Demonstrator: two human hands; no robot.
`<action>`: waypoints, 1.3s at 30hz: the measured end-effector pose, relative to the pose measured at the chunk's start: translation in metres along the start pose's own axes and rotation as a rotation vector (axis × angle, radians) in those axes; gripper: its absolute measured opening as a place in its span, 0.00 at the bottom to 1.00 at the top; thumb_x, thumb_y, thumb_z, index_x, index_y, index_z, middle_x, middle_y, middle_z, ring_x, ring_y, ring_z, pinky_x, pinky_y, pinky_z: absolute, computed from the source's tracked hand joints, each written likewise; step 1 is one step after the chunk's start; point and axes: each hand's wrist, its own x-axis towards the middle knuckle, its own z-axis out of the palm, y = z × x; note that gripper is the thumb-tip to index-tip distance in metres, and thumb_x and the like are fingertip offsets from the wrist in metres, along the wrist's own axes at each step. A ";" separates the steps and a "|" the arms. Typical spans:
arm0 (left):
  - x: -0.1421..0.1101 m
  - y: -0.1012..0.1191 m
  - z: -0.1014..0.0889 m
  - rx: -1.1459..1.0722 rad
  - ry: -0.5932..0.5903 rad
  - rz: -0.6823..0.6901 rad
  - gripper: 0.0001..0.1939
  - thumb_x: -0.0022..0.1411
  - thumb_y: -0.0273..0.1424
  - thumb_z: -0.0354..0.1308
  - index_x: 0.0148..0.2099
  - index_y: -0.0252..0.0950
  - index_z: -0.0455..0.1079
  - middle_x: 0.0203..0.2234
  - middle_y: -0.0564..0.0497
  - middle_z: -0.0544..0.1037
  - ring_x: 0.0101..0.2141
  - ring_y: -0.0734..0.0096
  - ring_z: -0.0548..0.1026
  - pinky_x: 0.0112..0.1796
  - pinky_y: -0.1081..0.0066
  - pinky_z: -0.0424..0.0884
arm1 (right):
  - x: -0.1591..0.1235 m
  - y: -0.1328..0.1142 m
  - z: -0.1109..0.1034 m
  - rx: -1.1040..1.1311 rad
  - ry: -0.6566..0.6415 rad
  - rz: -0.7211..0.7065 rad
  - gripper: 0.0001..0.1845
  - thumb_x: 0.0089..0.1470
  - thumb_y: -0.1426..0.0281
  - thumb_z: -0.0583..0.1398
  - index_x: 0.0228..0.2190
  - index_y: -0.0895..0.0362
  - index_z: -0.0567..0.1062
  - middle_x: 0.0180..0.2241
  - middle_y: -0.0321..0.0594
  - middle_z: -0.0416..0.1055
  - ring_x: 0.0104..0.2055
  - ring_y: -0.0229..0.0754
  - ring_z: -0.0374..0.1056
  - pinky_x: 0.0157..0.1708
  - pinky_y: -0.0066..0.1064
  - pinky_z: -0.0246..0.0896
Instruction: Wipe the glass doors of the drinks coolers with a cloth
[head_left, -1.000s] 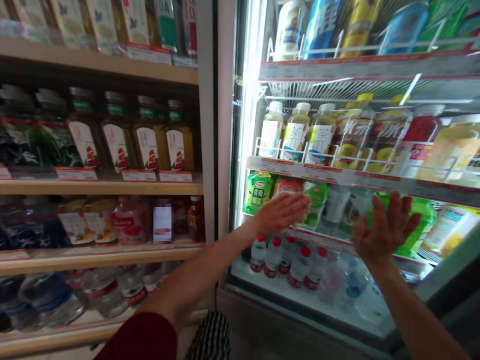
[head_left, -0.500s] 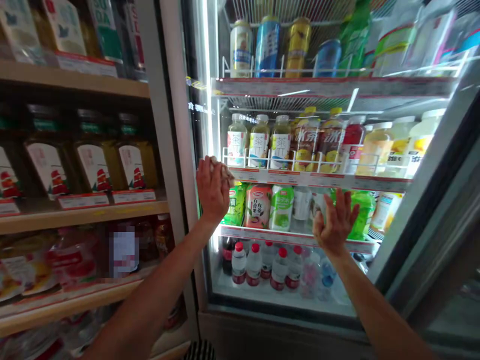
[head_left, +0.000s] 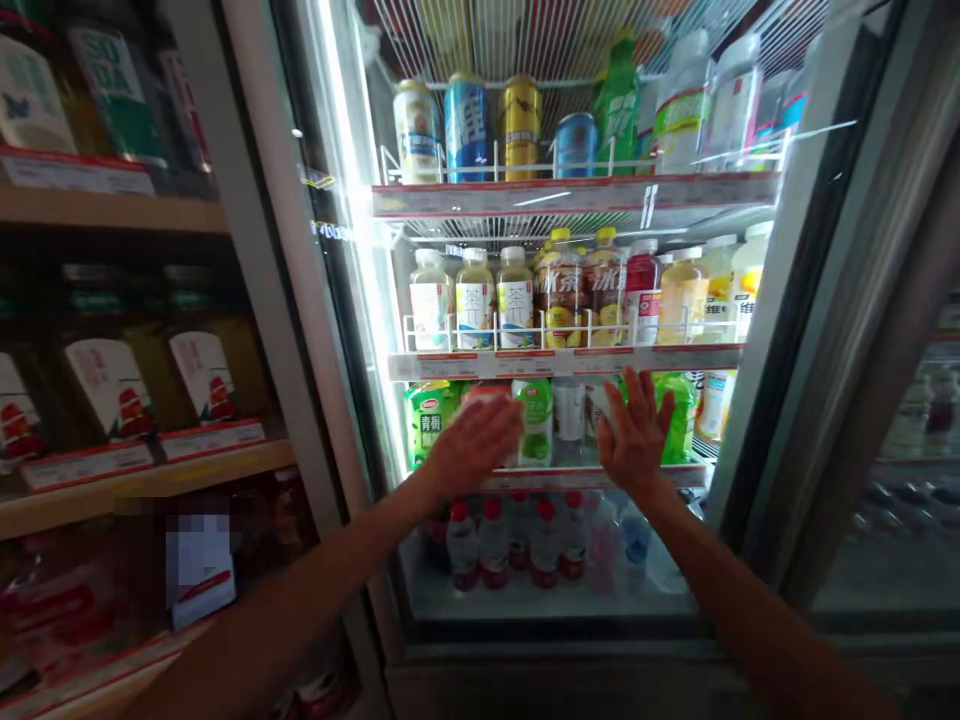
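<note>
In front of a lit drinks fridge, my left hand (head_left: 480, 440) is smeared by motion, its back towards me and its fingers pointing right. It lies flat against or close to the glass door (head_left: 480, 620). The crumpled cloth seen under it a moment ago is hidden behind it now. To the right, my right hand (head_left: 637, 435) is raised with fingers spread and nothing in it, at or near the glass. Behind the hands stand a green drink bottle (head_left: 429, 425), another green-labelled bottle (head_left: 534, 420) and a bright green pack (head_left: 679, 415).
Cans (head_left: 466, 130) and a green bottle (head_left: 619, 95) fill the upper fridge shelf. Tea bottles (head_left: 516, 300) line the middle one, red-capped bottles (head_left: 493, 545) the bottom. Wooden shelving (head_left: 150, 480) with dark bottles stands left. A metal door frame (head_left: 825, 300) rises on the right.
My left hand has swept right and down across the glass, and its cloth has gone out of sight. My right hand stays raised and spread. The view has turned right.
</note>
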 end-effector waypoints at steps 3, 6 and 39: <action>0.008 -0.001 -0.001 -0.028 -0.056 0.141 0.22 0.60 0.29 0.51 0.57 0.43 0.59 0.57 0.53 0.63 0.60 0.72 0.54 0.58 0.67 0.57 | 0.000 0.002 0.002 0.001 0.005 -0.005 0.31 0.54 0.69 0.51 0.59 0.52 0.52 0.63 0.45 0.46 0.64 0.49 0.41 0.60 0.53 0.32; 0.019 -0.023 -0.004 0.085 0.207 -0.249 0.26 0.61 0.29 0.49 0.61 0.38 0.52 0.62 0.47 0.52 0.62 0.64 0.46 0.60 0.58 0.51 | -0.001 0.001 0.004 0.010 0.015 -0.018 0.31 0.54 0.69 0.51 0.59 0.52 0.52 0.63 0.45 0.46 0.64 0.50 0.41 0.60 0.53 0.31; 0.068 -0.004 0.015 0.092 0.092 -0.226 0.22 0.62 0.28 0.48 0.58 0.35 0.56 0.61 0.45 0.55 0.63 0.61 0.41 0.60 0.57 0.50 | 0.008 0.033 -0.003 -0.049 0.072 0.083 0.30 0.56 0.69 0.50 0.59 0.56 0.52 0.63 0.47 0.45 0.65 0.49 0.38 0.60 0.52 0.33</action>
